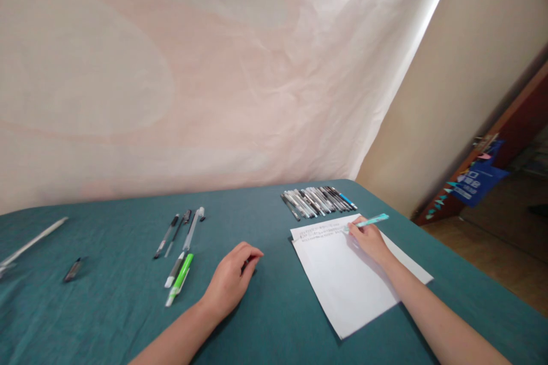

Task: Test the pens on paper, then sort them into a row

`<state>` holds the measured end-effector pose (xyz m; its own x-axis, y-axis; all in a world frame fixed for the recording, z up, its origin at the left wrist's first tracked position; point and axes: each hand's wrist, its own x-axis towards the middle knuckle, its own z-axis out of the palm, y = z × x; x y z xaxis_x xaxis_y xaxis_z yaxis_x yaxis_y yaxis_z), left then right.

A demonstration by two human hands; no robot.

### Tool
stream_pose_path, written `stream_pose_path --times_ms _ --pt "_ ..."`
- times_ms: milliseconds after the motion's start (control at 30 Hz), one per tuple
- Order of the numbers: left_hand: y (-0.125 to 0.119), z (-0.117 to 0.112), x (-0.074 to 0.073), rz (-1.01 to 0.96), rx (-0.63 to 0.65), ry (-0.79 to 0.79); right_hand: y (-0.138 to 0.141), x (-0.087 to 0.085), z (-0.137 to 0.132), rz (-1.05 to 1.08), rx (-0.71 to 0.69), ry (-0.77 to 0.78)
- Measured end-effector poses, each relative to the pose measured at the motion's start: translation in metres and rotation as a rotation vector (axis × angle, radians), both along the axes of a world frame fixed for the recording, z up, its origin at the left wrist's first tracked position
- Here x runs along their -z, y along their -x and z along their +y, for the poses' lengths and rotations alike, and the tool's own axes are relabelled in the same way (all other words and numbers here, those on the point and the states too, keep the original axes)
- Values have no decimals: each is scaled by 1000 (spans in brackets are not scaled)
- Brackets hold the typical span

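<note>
Turquoise pen [377,220], jutting rightward from clamped right fingers [356,226], over paper [338,279]; left fingers [252,252] loosely curled

Turquoise pen [377,219] in right grip [368,239], paper [342,285] beneath

Turquoise pen [373,220], white paper [338,291], dark teal tablecloth [265,319]

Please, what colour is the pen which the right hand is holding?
The pen is turquoise, a light blue-green; the head view shows it best.
</note>
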<state>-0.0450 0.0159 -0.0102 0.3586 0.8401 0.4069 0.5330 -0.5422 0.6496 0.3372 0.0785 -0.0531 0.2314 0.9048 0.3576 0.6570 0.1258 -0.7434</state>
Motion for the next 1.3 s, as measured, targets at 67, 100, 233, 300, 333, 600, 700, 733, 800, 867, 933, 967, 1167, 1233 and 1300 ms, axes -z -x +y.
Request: stream_pose_path --times_ms 67,100,233,300,333,600,700,733,800,867,933,967,1167,1233,1300 --pt "0 0 0 -3 1 -6 0 -2 0 -1 -7 3" --pt "0 0 0 0 0 -8 0 -2 0 -1 -6 6" --pt "0 0 0 14 -8 -13 1 -4 -1 -3 10 12" --pt "0 0 -1 18 -11 -12 1 -4 -1 -24 15 8" --pt "0 0 -1 20 -12 -13 1 -4 -1 -34 16 7" --pt "0 0 -1 4 -5 -12 2 -7 -4 61 13 -7" --pt "0 -1 -2 -5 -5 -2 5 -10 -5 92 15 -14" --pt "0 -1 -3 -7 -5 5 8 -13 -6 85 7 -28" --pt "0 -2 -4 -7 -5 24 19 -20 -10 64 -43 -49" --pt "0 -3 -4 -7 -5 45 38 -30 -16 28 -144 -43" --pt "0 -4 -4 -8 -1 59 64 -41 -23 -93 -307 -43" --pt "0 -5 -3 -7 6 64 78 -46 -25 -198 -394 -46" --pt "0 -11 -3 35 117 72 166 -63 -21 -572 -609 -20" --pt "1 -13 -5 51 159 62 190 -64 -15 -630 -630 -51" --pt "2 -15 -7 64 190 51 209 -64 -9 -671 -652 -68"
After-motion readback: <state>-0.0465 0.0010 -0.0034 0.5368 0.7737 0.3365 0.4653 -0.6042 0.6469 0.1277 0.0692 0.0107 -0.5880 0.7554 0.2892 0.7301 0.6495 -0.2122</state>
